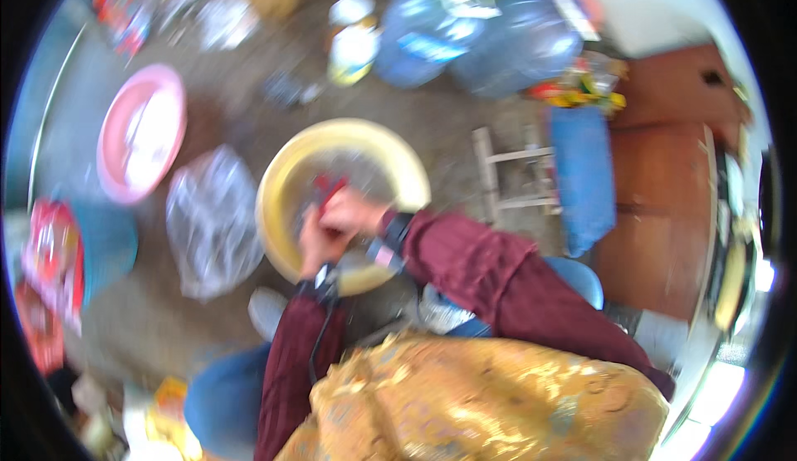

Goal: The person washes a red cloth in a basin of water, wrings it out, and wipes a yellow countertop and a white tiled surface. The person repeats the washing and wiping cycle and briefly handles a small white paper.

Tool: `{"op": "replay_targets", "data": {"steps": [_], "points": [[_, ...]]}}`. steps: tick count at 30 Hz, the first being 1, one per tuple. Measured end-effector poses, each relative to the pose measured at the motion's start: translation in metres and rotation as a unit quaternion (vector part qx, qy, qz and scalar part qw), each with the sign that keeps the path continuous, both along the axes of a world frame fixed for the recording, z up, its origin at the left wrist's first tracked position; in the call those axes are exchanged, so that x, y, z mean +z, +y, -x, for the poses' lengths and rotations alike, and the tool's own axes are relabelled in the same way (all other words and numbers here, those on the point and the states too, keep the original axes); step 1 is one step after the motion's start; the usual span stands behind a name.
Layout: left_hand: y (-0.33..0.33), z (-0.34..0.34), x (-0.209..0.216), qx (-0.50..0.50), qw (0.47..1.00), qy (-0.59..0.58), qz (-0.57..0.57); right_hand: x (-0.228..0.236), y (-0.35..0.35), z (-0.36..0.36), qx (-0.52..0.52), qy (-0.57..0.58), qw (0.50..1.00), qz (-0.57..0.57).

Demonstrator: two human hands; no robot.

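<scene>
Over a yellow basin (274, 170) on the floor, my two hands meet, slightly smeared by motion. My right hand (352, 211) is closed on a small red item (329, 185), which pokes out past the fingers; its kind is too blurred to name. Pressed up against it from below, my left hand (321, 242) is closed around the lower part of the same item. Inside the basin there seems to be cloudy, greyish water (353, 165), partly hidden by my hands. Dark bands circle both wrists, below maroon sleeves.
Left of the basin lies a clear plastic bag (214, 224), with a pink basin (112, 150) beyond it and a teal bucket (108, 249) at the far left. Large blue water bottles (423, 34) stand at the back. To the right are a blue-topped stool (583, 179) and a brown wooden cabinet (656, 212).
</scene>
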State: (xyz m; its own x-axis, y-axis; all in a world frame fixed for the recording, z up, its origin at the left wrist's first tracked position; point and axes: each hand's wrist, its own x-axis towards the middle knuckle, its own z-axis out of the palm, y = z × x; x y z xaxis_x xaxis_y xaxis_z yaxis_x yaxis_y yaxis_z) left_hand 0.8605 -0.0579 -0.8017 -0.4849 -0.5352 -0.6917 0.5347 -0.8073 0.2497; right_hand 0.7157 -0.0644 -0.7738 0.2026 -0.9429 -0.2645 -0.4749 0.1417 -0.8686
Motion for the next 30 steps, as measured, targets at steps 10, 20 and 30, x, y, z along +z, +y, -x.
{"op": "replay_targets", "data": {"steps": [10, 20, 30], "points": [[0.0, 0.027, -0.03, -0.024, 0.996, -0.001, 0.084, 0.034, -0.029, 0.008, -0.155, 0.332, 0.928, 0.062], [-0.001, 0.012, -0.055, -0.003, 0.996, 0.006, 0.09, 0.003, 0.0, -0.012, -0.268, 0.122, 0.955, 0.04], [-0.009, 0.009, -0.029, -0.073, 0.938, 0.211, 0.266, 0.028, 0.008, -0.034, 0.122, 0.205, 0.929, 0.283]]}}
